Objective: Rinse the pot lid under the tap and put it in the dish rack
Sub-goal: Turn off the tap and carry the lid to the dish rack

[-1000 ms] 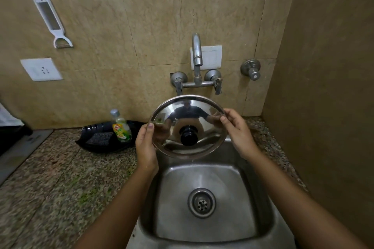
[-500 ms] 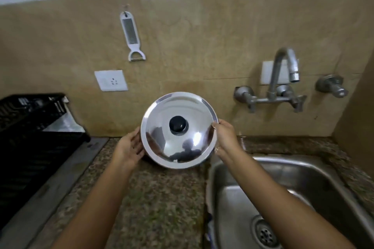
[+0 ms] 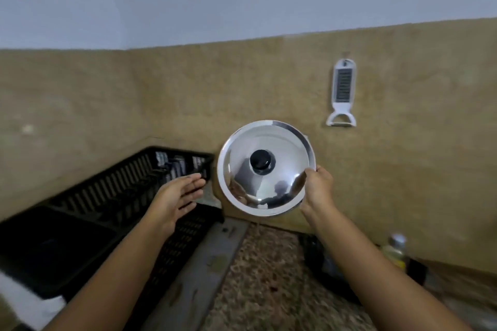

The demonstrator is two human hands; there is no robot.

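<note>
The steel pot lid (image 3: 279, 177), round with a black knob, is held upright in the air in front of the tiled wall, its top facing me. My right hand (image 3: 317, 185) grips its right rim. My left hand (image 3: 177, 193) is off the lid, open with fingers spread, a short way to its left and over the black dish rack (image 3: 113, 196). The rack stands on the counter at the left, against the wall. The tap and sink are out of view.
A white peeler (image 3: 343, 93) hangs on the wall above and right of the lid. A soap bottle (image 3: 395, 250) and a dark tray (image 3: 320, 258) sit on the speckled counter (image 3: 269, 282) at the right. A grey strip (image 3: 199, 271) runs beside the rack.
The view has swung left, away from the sink and tap, toward the dish rack. The lid has travelled left with my right hand. My left hand has let go of its rim.
</note>
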